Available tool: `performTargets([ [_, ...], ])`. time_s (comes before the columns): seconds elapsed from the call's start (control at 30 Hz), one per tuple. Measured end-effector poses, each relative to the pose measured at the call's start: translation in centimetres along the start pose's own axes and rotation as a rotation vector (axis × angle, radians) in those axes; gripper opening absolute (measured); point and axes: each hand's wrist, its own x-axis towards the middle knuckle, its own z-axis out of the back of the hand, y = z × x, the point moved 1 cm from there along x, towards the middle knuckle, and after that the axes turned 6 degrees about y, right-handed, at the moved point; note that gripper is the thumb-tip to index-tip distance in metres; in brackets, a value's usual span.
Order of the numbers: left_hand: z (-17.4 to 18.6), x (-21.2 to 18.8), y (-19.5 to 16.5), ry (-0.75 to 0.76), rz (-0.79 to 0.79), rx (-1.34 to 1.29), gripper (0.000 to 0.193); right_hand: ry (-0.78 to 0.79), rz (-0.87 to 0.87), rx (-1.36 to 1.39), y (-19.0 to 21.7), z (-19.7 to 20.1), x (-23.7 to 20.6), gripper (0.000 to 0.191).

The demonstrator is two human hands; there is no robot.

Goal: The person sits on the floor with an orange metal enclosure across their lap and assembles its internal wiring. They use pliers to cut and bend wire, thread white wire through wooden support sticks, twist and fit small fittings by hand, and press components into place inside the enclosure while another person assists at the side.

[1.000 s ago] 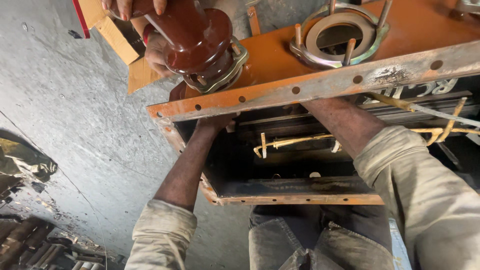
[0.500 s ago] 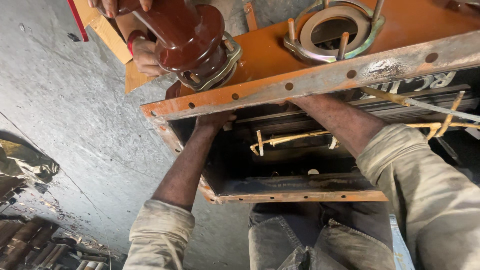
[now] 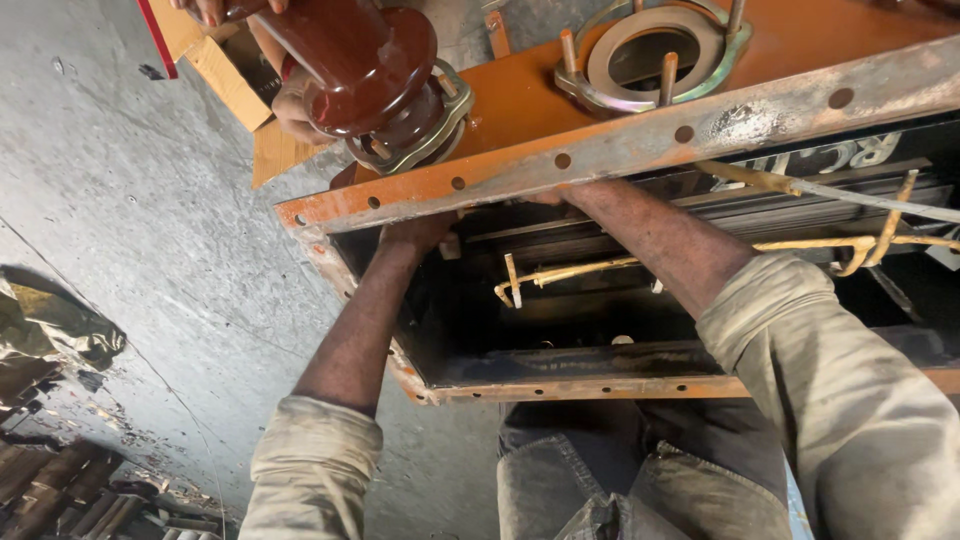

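A grey concrete floor (image 3: 130, 200) lies under an orange metal lid (image 3: 520, 110). Both arms reach up beneath it, the left hand (image 3: 415, 232) right below the brown insulator (image 3: 360, 60), which pokes up through the lid. The right hand (image 3: 560, 195) sits farther off; I cannot tell if either hand's fingers are open.

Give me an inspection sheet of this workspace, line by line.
Surface: orange metal cover plate with a rusty bolt-holed flange, raised over an open dark tank.
Job's things: brown porcelain insulator seated in a ring clamp; empty ring clamp with studs beside it.
Clutter: cardboard box, crumpled wrap on the concrete floor.
Grippers: left hand and right hand reach under the plate, fingers hidden; another person's hand steadies the insulator.
Cables: brass-coloured leads inside the tank.
Surroundings: scrap metal at lower left.
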Motion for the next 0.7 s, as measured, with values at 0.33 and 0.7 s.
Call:
performTargets([
  [0.33, -1.2, 0.4, -3.1, -0.183, 0.2, -0.421, 0.054, -0.036, -0.043, -0.085, 2.6, -0.9, -0.1, 0.051],
  [0.7, 2.8, -7.6, -4.4, -0.406, 0.04, -2.112, 0.024, -0.112, -0.145, -0.128, 5.2, -1.2, -1.0, 0.053],
])
